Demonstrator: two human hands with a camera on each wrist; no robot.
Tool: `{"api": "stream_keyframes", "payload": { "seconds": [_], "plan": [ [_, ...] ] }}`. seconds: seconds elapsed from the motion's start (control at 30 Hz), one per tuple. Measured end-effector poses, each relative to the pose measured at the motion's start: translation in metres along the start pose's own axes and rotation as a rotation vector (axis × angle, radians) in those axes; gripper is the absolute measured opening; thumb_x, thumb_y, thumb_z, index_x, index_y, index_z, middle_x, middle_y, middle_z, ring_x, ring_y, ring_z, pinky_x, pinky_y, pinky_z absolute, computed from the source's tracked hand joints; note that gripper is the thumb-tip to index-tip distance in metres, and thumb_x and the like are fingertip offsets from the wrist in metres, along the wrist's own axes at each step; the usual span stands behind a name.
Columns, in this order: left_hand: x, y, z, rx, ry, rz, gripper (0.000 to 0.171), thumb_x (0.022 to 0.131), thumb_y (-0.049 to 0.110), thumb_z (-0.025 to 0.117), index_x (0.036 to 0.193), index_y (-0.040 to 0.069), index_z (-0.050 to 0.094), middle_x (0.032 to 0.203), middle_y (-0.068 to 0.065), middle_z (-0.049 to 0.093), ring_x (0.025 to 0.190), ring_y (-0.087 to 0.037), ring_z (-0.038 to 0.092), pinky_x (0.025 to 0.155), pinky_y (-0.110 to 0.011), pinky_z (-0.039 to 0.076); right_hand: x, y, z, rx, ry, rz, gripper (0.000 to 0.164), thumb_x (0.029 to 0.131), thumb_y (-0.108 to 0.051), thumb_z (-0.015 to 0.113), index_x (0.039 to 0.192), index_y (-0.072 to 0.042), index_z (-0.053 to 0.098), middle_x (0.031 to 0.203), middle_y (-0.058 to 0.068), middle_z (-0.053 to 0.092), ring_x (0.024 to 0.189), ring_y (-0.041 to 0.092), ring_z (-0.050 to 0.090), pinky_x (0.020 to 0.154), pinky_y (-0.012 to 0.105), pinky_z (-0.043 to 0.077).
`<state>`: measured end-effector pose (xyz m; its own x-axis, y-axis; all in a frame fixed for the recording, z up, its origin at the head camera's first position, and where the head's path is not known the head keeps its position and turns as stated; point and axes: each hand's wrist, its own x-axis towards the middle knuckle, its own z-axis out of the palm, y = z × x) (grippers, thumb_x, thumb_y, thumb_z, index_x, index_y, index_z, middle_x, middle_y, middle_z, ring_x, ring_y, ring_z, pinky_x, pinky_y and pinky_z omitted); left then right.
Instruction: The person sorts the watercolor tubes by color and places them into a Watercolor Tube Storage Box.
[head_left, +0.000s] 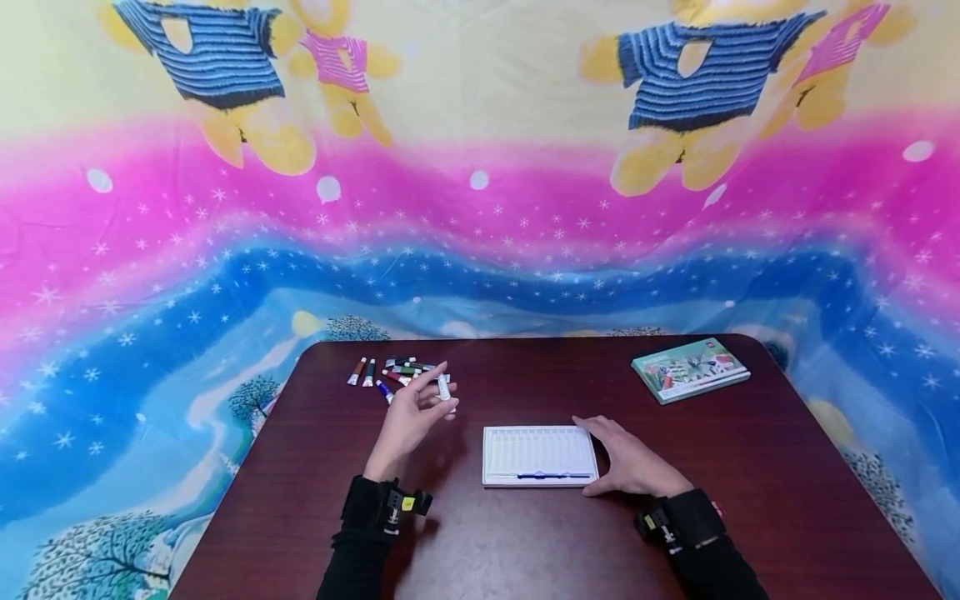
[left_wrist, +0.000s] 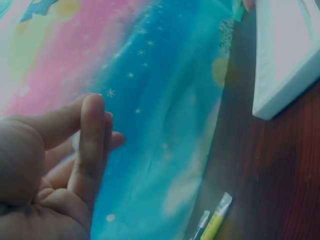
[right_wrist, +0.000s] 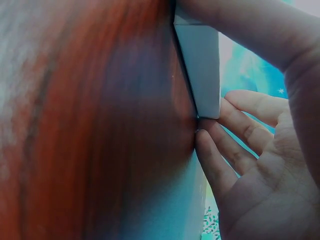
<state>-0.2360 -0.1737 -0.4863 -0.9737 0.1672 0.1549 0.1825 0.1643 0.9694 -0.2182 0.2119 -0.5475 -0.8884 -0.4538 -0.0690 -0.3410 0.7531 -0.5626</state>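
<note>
So, left grip [head_left: 415,417]: nearly closed, white tube [head_left: 444,387] between fingers (pinched)
Right grip [head_left: 630,458]: spread, holding white tray [head_left: 540,454] at right end

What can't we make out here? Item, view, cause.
Lettering on the small white tube: head view, too small.
Pile of small coloured tubes: head view, partly hidden by the left hand.
Rest of the white rectangular plastic tray: left wrist view, cut off by top and right edges.
Fine grain of the red-brown wooden tabletop: right wrist view, blurred.
</note>
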Motion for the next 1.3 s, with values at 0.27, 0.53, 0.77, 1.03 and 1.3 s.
{"api": "stream_keyframes", "payload": {
  "seconds": [0.27, 0.53, 0.77, 1.03, 1.3],
  "plan": [
    [0.000, -0.001, -0.002, -0.054, -0.003, -0.070, 0.062, 0.096, 0.004, 0.072, 0.153, 0.013, 0.050, 0.127, -0.025, 0.070, 0.091, -0.012, 0.076, 0.081, -0.035, 0.064, 0.000, 0.000, 0.000, 0.001, -0.002, 0.000, 0.113, 0.069, -0.043, 0.097, 0.161, -0.014, 0.038, 0.155, 0.013, 0.046, 0.143, 0.034, 0.044, 0.108, 0.055, 0.047],
    [-0.001, -0.004, 0.009, 0.024, 0.012, -0.038, 0.056, 0.091, 0.000, 0.077, 0.142, 0.006, 0.053, 0.121, -0.024, 0.071, 0.083, -0.024, 0.075, 0.081, -0.055, 0.061, 0.000, 0.000, 0.000, -0.001, -0.002, 0.002, 0.113, 0.069, -0.043, 0.097, 0.161, -0.013, 0.038, 0.156, 0.014, 0.045, 0.144, 0.035, 0.043, 0.109, 0.056, 0.047],
    [-0.005, -0.012, 0.041, 0.303, -0.076, -0.027, 0.052, 0.086, 0.005, 0.083, 0.134, 0.002, 0.063, 0.117, -0.022, 0.071, 0.068, -0.023, 0.074, 0.062, -0.034, 0.061, -0.001, -0.001, 0.000, 0.001, 0.003, 0.002, 0.113, 0.069, -0.042, 0.097, 0.160, -0.012, 0.039, 0.155, 0.014, 0.046, 0.143, 0.035, 0.044, 0.109, 0.056, 0.047],
    [-0.011, -0.021, 0.075, 0.674, -0.091, 0.001, 0.049, 0.076, 0.017, 0.093, 0.119, 0.005, 0.073, 0.102, -0.009, 0.075, 0.083, -0.018, 0.068, 0.076, -0.033, 0.056, -0.002, 0.000, 0.001, 0.012, -0.001, 0.001, 0.113, 0.069, -0.043, 0.097, 0.161, -0.013, 0.038, 0.156, 0.014, 0.045, 0.143, 0.036, 0.043, 0.109, 0.056, 0.047],
    [-0.014, -0.023, 0.080, 0.784, -0.057, 0.004, 0.048, 0.074, 0.019, 0.095, 0.114, 0.003, 0.075, 0.101, -0.008, 0.070, 0.089, -0.021, 0.064, 0.082, -0.041, 0.055, -0.001, 0.000, 0.000, 0.008, -0.003, -0.005, 0.113, 0.070, -0.043, 0.096, 0.161, -0.013, 0.037, 0.157, 0.015, 0.044, 0.144, 0.036, 0.043, 0.108, 0.056, 0.047]
  ]
}}
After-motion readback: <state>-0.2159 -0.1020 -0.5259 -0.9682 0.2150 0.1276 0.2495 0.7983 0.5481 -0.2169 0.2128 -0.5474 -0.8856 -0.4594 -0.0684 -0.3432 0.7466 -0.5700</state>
